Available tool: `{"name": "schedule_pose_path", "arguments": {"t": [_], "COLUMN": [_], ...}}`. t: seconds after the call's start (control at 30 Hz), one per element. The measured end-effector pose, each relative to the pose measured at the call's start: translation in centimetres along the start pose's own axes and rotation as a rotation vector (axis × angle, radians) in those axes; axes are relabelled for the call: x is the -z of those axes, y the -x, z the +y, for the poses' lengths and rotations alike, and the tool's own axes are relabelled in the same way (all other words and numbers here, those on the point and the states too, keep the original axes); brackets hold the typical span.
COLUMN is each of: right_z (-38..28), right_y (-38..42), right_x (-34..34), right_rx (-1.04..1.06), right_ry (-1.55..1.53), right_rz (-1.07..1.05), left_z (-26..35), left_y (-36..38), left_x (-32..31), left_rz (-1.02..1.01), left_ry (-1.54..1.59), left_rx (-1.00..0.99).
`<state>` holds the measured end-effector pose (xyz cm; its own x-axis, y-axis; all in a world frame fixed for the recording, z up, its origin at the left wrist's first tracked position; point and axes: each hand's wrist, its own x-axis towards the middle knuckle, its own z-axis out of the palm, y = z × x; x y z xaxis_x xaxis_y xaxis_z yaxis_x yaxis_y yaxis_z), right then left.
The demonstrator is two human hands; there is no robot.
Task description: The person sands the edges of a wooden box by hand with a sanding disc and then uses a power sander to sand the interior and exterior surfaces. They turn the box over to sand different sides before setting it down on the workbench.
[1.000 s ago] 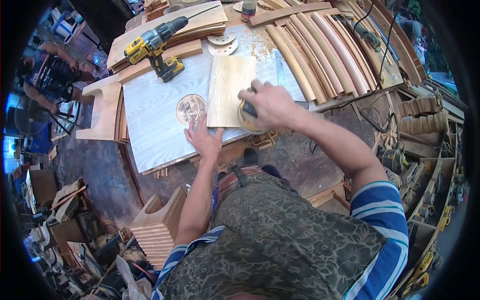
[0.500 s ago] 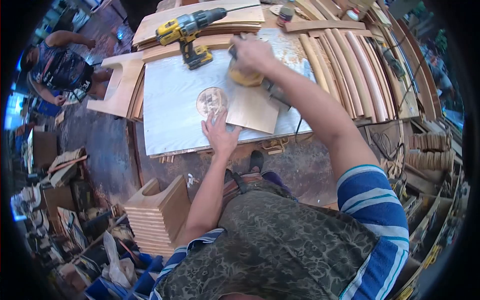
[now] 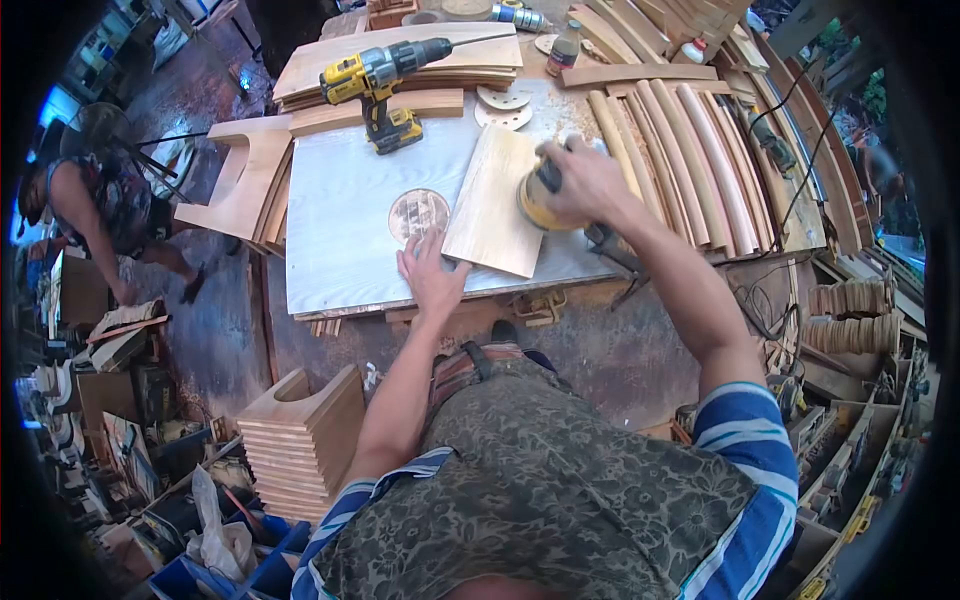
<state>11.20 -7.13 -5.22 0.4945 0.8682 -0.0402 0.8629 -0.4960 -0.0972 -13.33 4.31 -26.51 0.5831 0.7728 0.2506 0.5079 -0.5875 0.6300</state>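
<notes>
Head camera shows the round yellow-and-black sander (image 3: 533, 205) returned from the far end of the pale rectangular wooden board (image 3: 488, 205) to its right edge, exposing that end. Right hand (image 3: 588, 182) grasps it; left hand (image 3: 434, 284) rests spread, ungrasping, at the near-left corner.

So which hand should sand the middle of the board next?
Probably the right hand: its fingers hold the sander, which is at the right edge of the board. The left hand holds no tool and lies by the near left corner, so it seems better for steadying.
</notes>
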Motion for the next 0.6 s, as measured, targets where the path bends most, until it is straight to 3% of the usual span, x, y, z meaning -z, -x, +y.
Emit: {"name": "schedule_pose_path", "arguments": {"t": [0.1, 0.2, 0.23, 0.3, 0.33, 0.47, 0.57, 0.6], "right_z": [1.9, 3.7, 4.1, 4.6, 5.0, 4.1, 2.9, 2.3], "right_y": [4.1, 6.8, 7.5, 8.9, 8.9, 8.4, 7.1, 6.4], "right_x": [1.0, 4.4, 5.8, 7.8, 8.8, 11.2, 11.0, 10.9], "right_rx": [0.041, 0.005, 0.027, 0.033, 0.087, 0.088, 0.112, 0.157], "right_ry": [-0.107, -0.211, -0.245, -0.283, -0.278, -0.254, -0.201, -0.152], "right_rz": [-0.033, 0.087, 0.139, 0.179, 0.200, 0.149, 0.129, 0.133], "left_z": [1.0, 4.8, 5.3, 5.8, 6.3, 6.8, 7.4, 7.8], "left_y": [-1.4, -2.8, -3.1, -2.8, -2.6, -2.4, -2.0, -1.7], "left_x": [2.9, 7.5, 8.4, 9.5, 9.8, 10.5, 10.9, 10.4], "left_rz": [0.107, 0.082, 0.085, -0.189, -0.227, -0.300, -0.303, -0.299], "left_ry": [0.106, 0.216, 0.214, 0.171, 0.154, 0.148, 0.286, 0.404], "left_rx": [-0.134, -0.413, -0.412, -0.527, -0.565, -0.567, -0.458, -0.288]}}
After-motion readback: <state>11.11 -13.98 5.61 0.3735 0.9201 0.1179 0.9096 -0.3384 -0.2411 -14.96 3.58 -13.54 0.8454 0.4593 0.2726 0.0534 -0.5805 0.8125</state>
